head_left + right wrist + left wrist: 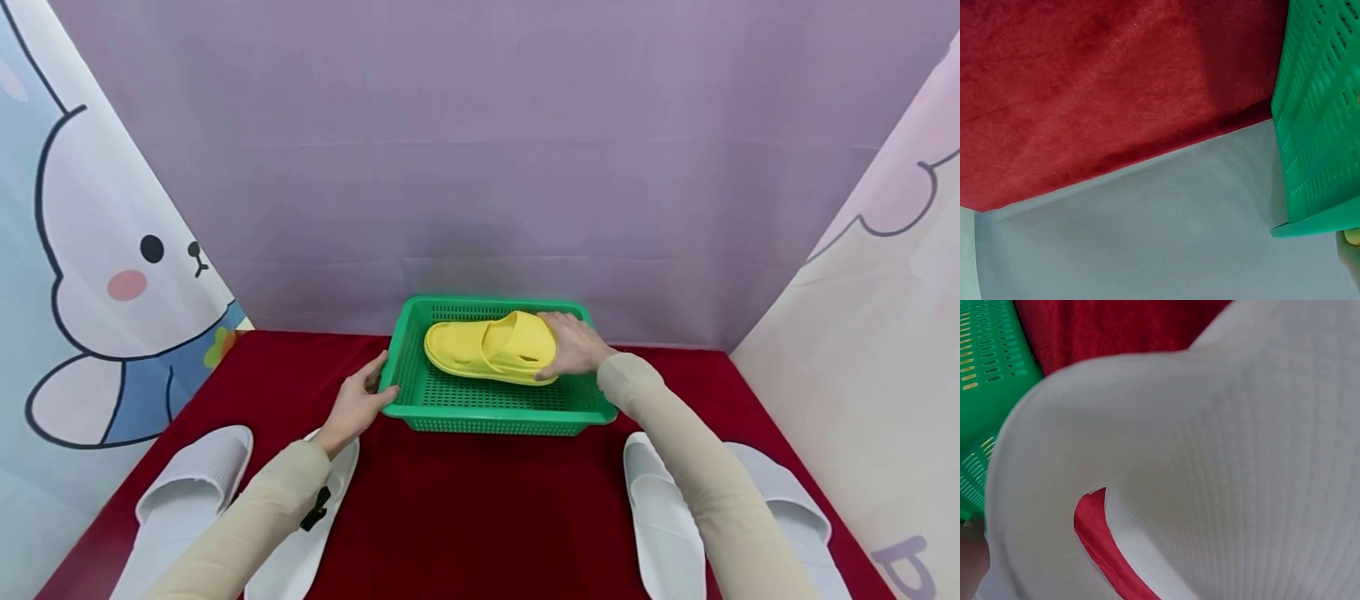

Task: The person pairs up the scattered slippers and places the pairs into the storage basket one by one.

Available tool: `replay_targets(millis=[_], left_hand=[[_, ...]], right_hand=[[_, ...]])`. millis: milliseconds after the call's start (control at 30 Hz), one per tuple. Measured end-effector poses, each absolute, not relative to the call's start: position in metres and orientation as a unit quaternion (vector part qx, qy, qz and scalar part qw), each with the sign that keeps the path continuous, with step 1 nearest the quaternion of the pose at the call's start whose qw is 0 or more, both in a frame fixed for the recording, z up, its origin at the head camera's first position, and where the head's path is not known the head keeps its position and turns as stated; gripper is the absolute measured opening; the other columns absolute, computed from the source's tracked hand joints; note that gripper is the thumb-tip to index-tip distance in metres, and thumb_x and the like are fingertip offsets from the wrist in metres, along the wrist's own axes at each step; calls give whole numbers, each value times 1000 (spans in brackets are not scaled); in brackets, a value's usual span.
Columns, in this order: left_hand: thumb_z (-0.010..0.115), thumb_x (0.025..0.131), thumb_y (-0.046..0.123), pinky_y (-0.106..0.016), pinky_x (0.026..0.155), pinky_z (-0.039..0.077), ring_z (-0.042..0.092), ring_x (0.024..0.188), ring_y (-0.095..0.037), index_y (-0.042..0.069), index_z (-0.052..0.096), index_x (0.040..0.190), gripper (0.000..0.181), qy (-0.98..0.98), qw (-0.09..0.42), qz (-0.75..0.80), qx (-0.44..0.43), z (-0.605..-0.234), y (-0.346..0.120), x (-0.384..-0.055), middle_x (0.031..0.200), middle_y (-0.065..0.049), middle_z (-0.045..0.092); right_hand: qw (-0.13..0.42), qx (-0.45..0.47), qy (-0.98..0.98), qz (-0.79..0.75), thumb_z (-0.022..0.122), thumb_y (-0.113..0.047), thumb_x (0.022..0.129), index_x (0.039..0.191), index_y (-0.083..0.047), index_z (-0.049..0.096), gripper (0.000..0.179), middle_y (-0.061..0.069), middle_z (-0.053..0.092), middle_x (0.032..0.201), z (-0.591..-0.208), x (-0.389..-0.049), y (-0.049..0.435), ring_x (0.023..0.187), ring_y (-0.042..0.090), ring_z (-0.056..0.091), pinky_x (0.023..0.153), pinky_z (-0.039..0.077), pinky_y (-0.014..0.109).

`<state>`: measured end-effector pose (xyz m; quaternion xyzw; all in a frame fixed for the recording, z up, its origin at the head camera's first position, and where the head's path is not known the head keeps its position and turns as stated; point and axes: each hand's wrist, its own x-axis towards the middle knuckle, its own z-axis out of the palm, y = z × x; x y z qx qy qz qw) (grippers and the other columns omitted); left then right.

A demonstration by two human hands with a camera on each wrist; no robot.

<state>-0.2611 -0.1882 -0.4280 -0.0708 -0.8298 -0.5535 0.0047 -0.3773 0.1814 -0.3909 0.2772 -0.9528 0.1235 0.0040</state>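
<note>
A yellow slipper [517, 346] with a wide strap lies lengthwise in a green plastic basket [495, 414], its toe to the right. My right hand [573, 343] grips the toe end, thumb at the near side and fingers over the far side. At the basket's left rim, my left hand [360, 402] holds the edge between thumb and fingers. In the left wrist view a white slipper [1147, 406] fills most of the picture, with the basket's slotted wall [997, 356] beside it. The right wrist view shows the basket's other wall [1316, 131].
White slippers lie at both sides on the red cloth [487, 508]: an outer left one [213, 458], another [300, 550] under my left forearm, and an inner right one [667, 525] beside an outer one [780, 483]. A mauve fabric wall [480, 167] stands behind the basket.
</note>
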Motion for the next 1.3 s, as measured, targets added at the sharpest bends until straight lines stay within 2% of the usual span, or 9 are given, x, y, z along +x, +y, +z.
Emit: replay_targets(millis=[267,667,900,1300], left_hand=[[56,90,20,-42,97,41,35,132,-28,18,17,147,68,-831,7,-551,-71,-429,-187,-261,149,-11,26],[55,90,15,-41,96,43,39,129,-27,16,18,147,67,-829,13,-554,-71,-428,-187,-260,148,-12,29],[54,90,14,-41,98,40,36,131,-26,15,19,147,67,-828,13,-556,-72,-430,-186,-262,148,-12,29],[57,89,19,-42,93,46,45,125,-28,12,19,146,69,-841,5,-535,-78,-424,-189,-262,145,-15,34]], right_hand=[[-20,246,-956,157,70,-56,68,144,-10,27,98,13,29,146,-389,-376,183,134,35,26,104,29,57],[-22,242,-956,165,65,-52,76,144,-13,27,87,12,27,148,-392,-373,189,136,34,24,105,28,56],[-11,238,-954,182,62,-50,80,142,-13,32,78,11,29,147,-392,-366,194,136,33,25,104,29,56],[42,256,-942,213,61,-41,84,140,-11,35,68,11,30,145,-385,-348,198,134,33,26,103,30,56]])
